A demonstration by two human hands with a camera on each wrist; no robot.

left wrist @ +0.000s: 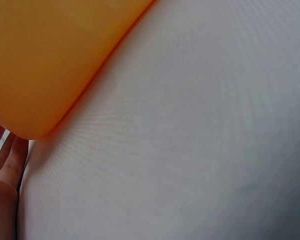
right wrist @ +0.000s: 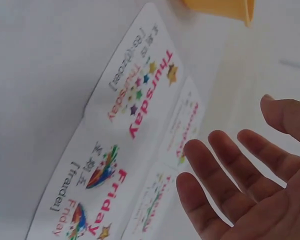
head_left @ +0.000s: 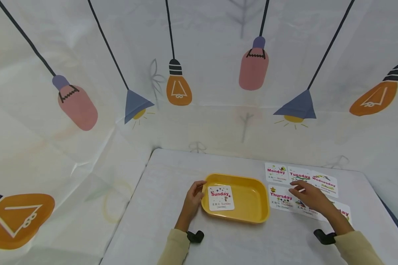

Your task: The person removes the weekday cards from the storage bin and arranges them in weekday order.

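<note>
A yellow tray [head_left: 252, 198] holds one white card [head_left: 221, 198] printed "Sunday" at its left side. My left hand [head_left: 193, 198] rests its fingers against the tray's left rim; the left wrist view shows those fingers [left wrist: 12, 162] beside the tray's corner. To the right of the tray lie two rows of day cards, with a Monday card [head_left: 276, 173] at the back and a Thursday card [head_left: 280, 197] in front. Over these rows my right hand [head_left: 308, 195] hovers with nothing in it, fingers spread and slightly bent. It hides part of the Friday card [right wrist: 97, 192] in the head view.
The tray and cards lie on a white-covered table [head_left: 245, 243]. Behind and to the left hangs a white sheet [head_left: 205, 125] printed with lamps and bulbs. The back row's Tuesday card [head_left: 298, 173] adjoins a Wednesday card [head_left: 328, 184]. Both wrists wear black devices.
</note>
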